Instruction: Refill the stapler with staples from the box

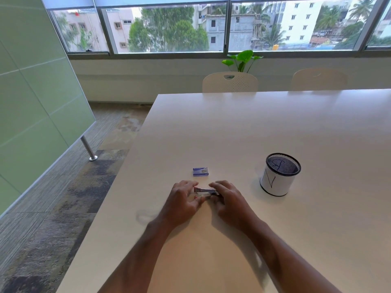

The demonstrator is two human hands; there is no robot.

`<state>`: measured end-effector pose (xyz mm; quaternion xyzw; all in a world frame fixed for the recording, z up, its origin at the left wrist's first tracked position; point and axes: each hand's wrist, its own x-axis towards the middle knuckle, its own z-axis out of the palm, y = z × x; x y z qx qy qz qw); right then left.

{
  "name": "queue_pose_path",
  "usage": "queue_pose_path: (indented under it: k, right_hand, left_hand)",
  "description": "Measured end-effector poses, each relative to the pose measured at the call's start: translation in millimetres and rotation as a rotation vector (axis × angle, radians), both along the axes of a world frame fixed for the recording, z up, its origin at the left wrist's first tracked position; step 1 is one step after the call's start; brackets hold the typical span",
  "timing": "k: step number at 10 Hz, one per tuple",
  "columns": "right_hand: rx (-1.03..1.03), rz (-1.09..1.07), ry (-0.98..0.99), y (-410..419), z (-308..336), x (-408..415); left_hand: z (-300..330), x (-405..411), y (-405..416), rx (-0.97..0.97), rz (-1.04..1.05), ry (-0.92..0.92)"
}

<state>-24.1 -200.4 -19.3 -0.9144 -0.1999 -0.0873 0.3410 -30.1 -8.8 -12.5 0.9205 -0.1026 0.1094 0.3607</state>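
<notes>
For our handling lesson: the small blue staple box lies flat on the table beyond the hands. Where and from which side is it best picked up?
Pinch the staple box across its two long sides, coming down from above. It lies flat on the table, long axis left to right, with bare surface all round. The right hand and left hand are both on the stapler, so one must let go.

One desk (pixel 275 127) carries one stapler (pixel 206 191), one box of staples (pixel 200 172) and one mesh pen cup (pixel 279 174); two hands, two white chairs, one potted plant (pixel 243 60)

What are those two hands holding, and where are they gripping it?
A small stapler: left hand at its left end, right hand at its right end.
</notes>
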Motion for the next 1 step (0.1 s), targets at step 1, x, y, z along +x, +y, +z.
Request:
queue_pose_path:
  k: [1]
  right_hand:
    - [0.016,-0.022,-0.013,2.8,-3.0,2.8]
  left_hand:
    - [-2.5,4.8,-3.6,-0.050,0.020,-0.013]
